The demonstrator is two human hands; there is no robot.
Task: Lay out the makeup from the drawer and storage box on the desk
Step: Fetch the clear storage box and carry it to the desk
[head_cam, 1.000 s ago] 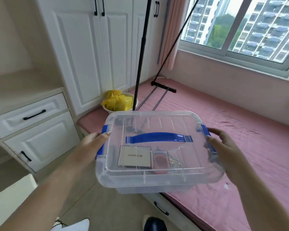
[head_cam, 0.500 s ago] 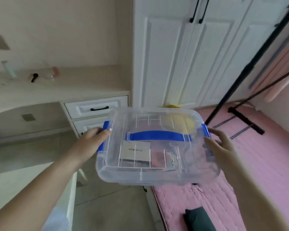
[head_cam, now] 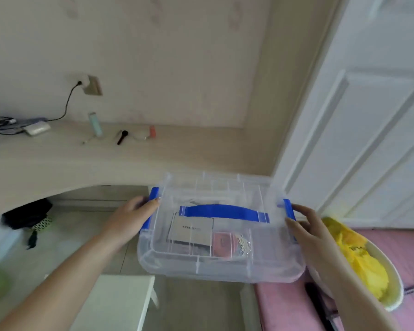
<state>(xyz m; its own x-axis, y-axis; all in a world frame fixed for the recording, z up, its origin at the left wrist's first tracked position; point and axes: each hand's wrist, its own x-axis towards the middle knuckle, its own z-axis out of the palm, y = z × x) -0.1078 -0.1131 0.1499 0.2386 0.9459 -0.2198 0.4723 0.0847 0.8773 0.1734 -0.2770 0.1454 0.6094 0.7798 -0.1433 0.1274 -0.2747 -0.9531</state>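
A long pale wooden desk (head_cam: 65,163) runs along the beige wall, with a few small makeup things (head_cam: 122,136) near its back edge. The left hand (head_cam: 129,218) and right hand (head_cam: 307,231) each grip one end of the see-through plastic storage box with blue clips (head_cam: 221,235), held in the air by the desk's front edge. A white stool (head_cam: 115,299) sits below, and a white bowl of yellow bags (head_cam: 359,261) is beside the right hand.

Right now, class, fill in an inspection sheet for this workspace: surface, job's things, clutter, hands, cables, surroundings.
Surface: pale wood desk, mostly bare.
Job's things: clear storage box, lid on, blue latches shut, carried in the air at the desk's edge; small makeup items lie near the wall.
Clutter: white device at the desk's left end.
Hands: left hand and right hand grip the box ends.
Cables: black cord runs to a wall socket.
Surroundings: white wardrobe, pink mattress, yellow bag in a bowl.
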